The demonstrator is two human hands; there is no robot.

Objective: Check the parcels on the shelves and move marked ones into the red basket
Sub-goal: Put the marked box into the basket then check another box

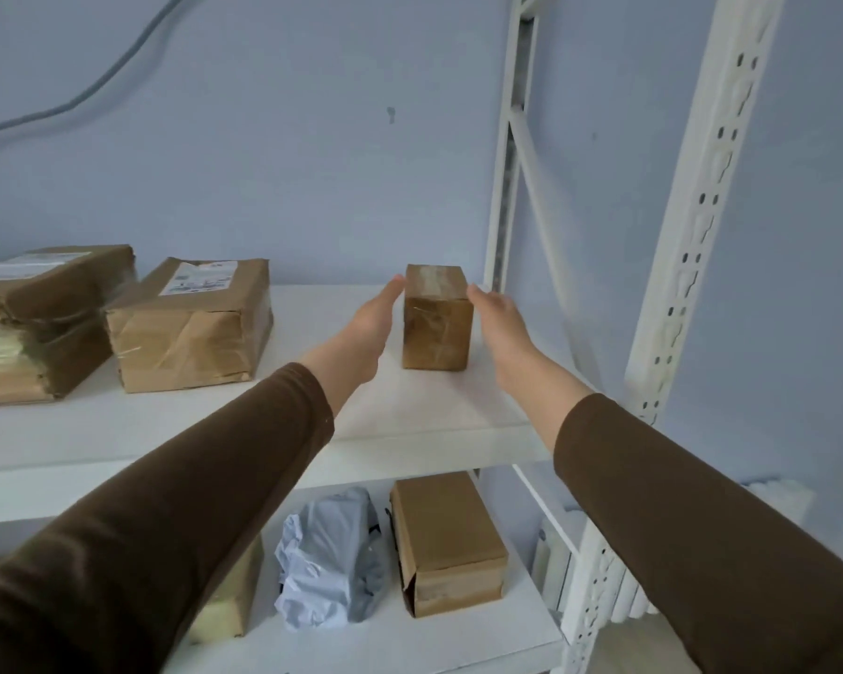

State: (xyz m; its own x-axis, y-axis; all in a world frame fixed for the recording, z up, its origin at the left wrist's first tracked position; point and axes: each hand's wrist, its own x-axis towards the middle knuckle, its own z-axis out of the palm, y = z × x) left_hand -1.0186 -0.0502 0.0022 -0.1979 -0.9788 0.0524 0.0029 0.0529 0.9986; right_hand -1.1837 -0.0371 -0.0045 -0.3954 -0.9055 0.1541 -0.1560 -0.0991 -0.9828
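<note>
A small brown cardboard parcel (436, 323) wrapped in clear tape stands upright on the upper white shelf (410, 411). My left hand (368, 328) reaches along its left side with straight fingers, the fingertips at the box's upper left edge. On the other side my right hand (500, 323) is stretched out flat, its fingertips touching the upper right edge. Neither hand curls round the box. No mark shows on the faces I see. The red basket is out of view.
Two larger brown parcels with white labels (191, 328) (40, 323) lie at the left of the same shelf. On the lower shelf sit a grey poly bag (329, 561), a brown box (446, 542) and a partly hidden parcel (230, 600). White rack uprights (692, 245) stand at the right.
</note>
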